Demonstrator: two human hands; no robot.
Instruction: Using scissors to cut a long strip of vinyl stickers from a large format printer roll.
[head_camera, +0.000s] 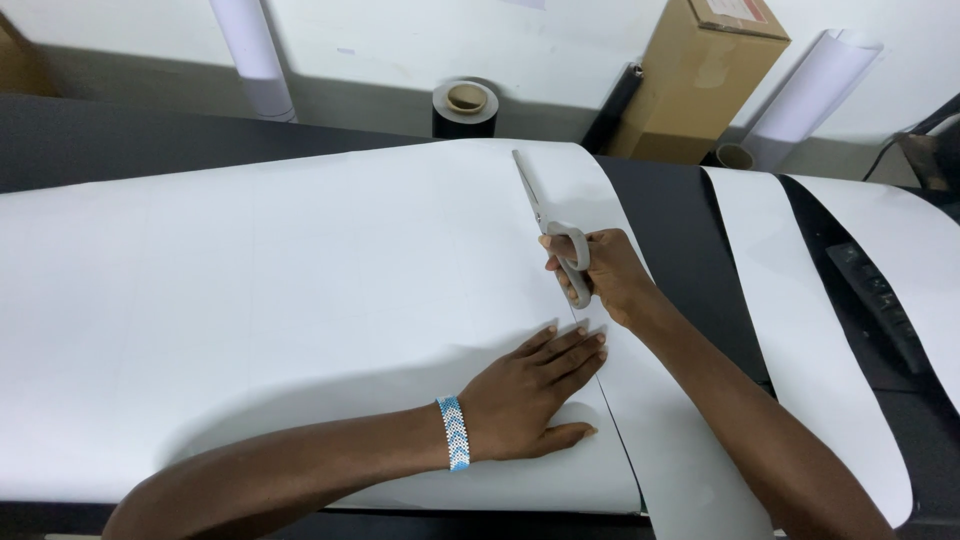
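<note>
A large white sheet (280, 290) lies flat over a dark table (120, 140). My right hand (605, 275) grips grey-handled scissors (548, 222), blades pointing away along a cut line that runs up the sheet. A narrow strip (650, 420) is parted from the sheet on the right of the cut. My left hand (535, 390), with a blue and white beaded bracelet (454, 432) on the wrist, presses flat on the sheet just left of the cut, fingers spread.
More white strips (800, 330) curve over the table's right side near a dark keyboard (880, 300). Against the back wall stand a black roll (465, 108), white rolls (250, 50), a black tube (612, 105) and a cardboard box (700, 75).
</note>
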